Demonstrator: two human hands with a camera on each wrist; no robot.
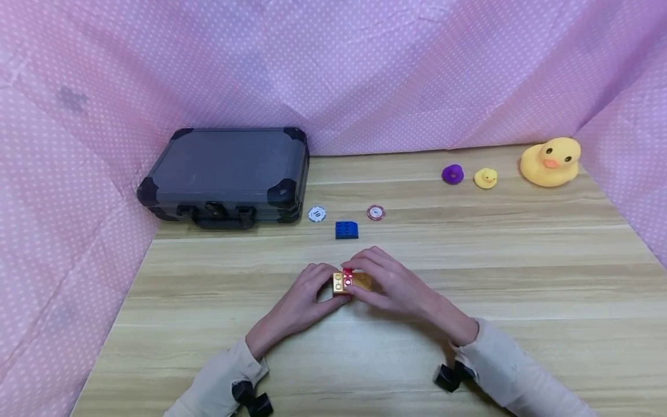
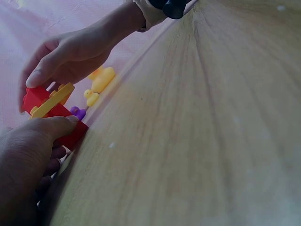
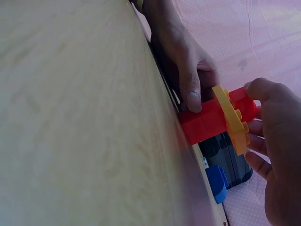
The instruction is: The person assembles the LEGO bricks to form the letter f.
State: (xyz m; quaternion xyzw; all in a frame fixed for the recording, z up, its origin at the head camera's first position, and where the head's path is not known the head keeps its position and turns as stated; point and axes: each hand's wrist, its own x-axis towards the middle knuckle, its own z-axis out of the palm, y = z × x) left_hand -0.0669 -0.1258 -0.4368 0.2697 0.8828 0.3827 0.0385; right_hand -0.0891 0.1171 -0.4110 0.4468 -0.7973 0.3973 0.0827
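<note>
both hands are seen nearest, at the bench's near middle: the left hand (image 1: pixel 304 295) grips the red brick (image 3: pixel 207 123), the right hand (image 1: pixel 388 284) pinches the yellow plate (image 3: pixel 231 118) topping it. judged light, stiff, smooth; best held by the sides. counted beyond: one blue brick (image 1: pixel 346 230), two chips (image 1: pixel 316 214), three ducks (image 1: pixel 549 162), one case (image 1: pixel 226 174).

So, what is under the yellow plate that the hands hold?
Under the yellow plate sit red bricks, resting on the table. The left hand and right hand cover the far side.
</note>
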